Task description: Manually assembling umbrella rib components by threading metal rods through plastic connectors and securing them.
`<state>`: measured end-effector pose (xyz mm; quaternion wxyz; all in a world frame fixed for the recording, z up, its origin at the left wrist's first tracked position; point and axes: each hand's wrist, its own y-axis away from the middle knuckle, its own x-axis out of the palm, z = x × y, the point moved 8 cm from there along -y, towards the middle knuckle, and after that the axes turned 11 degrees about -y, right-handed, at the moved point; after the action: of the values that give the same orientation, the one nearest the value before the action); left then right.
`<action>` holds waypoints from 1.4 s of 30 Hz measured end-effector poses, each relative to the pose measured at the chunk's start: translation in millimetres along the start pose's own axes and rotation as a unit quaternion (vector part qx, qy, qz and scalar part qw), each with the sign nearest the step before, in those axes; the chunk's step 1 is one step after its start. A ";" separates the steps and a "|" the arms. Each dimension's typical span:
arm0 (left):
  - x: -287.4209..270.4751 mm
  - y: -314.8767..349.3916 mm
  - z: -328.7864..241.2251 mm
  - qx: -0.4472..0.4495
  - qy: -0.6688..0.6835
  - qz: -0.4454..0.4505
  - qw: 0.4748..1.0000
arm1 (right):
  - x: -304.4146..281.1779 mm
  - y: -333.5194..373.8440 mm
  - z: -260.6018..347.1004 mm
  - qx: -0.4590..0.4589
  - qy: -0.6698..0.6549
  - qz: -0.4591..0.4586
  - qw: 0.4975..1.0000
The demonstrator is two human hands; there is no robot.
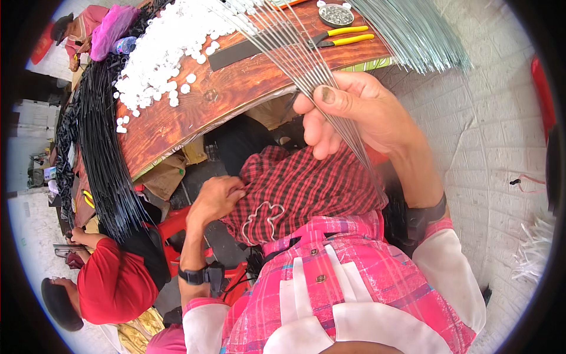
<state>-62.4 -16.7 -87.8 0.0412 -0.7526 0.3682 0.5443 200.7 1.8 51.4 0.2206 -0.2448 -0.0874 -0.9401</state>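
My right hand (359, 112) is raised over my lap, thumb and fingers closed on a fanned bundle of thin metal wires (308, 78). The wires slant from the far left across the wooden table down toward my lap. Close to my left thigh, my left hand (217, 199) hangs with its fingers curled in, against a red and black checked cloth (295, 189). Whatever may be in those fingers is hidden. On the cloth lies a thin pale looped cord (263, 218).
The wooden table (171, 133) carries a heap of small white round caps (162, 53), a dark flat bar (236, 54), yellow-handled pliers (348, 34) and a round dish of metal bits (336, 15). Black wires (103, 130) hang at left, silvery wires (407, 35) at right. Two people sit at left.
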 end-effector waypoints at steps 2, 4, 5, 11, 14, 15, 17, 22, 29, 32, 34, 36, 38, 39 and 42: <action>-4.9 5.0 10.7 -0.044 -0.006 0.021 0.999 | -11.0 0.3 3.4 -0.003 -0.008 -0.024 1.000; 7.2 21.5 34.5 -0.125 -0.041 0.057 0.990 | -12.8 -5.8 5.4 -0.008 -0.013 -0.014 1.000; 20.8 24.5 43.2 -0.140 -0.046 0.062 0.987 | -11.2 -8.6 4.9 -0.003 -0.024 -0.013 1.000; -57.2 0.6 -14.5 -0.040 0.126 -0.173 0.976 | 7.7 -22.0 -13.7 0.031 -0.056 0.025 0.998; -98.7 -32.7 -65.0 0.066 0.146 -0.279 0.947 | 23.7 -24.9 -24.0 0.051 -0.053 0.046 0.996; -102.4 -46.5 -71.5 0.095 0.136 -0.293 0.942 | 31.2 -26.7 -26.5 0.064 -0.059 0.059 0.994; -110.9 -59.8 -88.5 0.128 0.124 -0.308 0.934 | 42.4 -31.2 -30.5 0.074 -0.058 0.089 0.992; -113.8 -87.4 -95.8 0.207 0.387 -0.113 0.891 | 53.6 -42.1 -20.4 0.031 -0.022 0.123 0.992; -211.1 -95.0 -116.7 0.321 0.059 -0.361 0.874 | 73.7 -63.0 5.8 -0.173 0.096 0.100 0.975; -218.1 -117.0 -101.3 0.285 -0.089 -0.432 0.851 | 59.1 -79.3 -2.8 -0.265 0.183 0.067 0.944; -194.6 -152.2 -66.6 0.253 -0.145 -0.398 0.870 | 33.9 -96.5 -24.4 -0.268 0.220 0.004 0.938; -169.3 -167.3 -52.1 0.254 -0.120 -0.345 0.896 | 8.8 -98.9 -44.6 -0.244 0.214 -0.012 0.946; -145.9 -178.7 -33.3 0.148 -0.085 -0.263 0.950 | -8.5 -97.1 -75.2 -0.109 0.170 -0.028 0.979; -144.8 -182.1 -24.6 0.191 -0.112 -0.286 0.932 | -9.6 -94.6 -81.5 -0.094 0.169 -0.023 0.981; -156.0 -180.7 -34.3 0.201 -0.059 -0.292 0.933 | -17.4 -83.3 -87.6 -0.082 0.175 -0.009 0.981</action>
<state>51.7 178.0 -2.7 0.3708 -0.7693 0.2307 0.4663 139.2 58.3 -37.8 0.2033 -0.0931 0.0278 -0.9743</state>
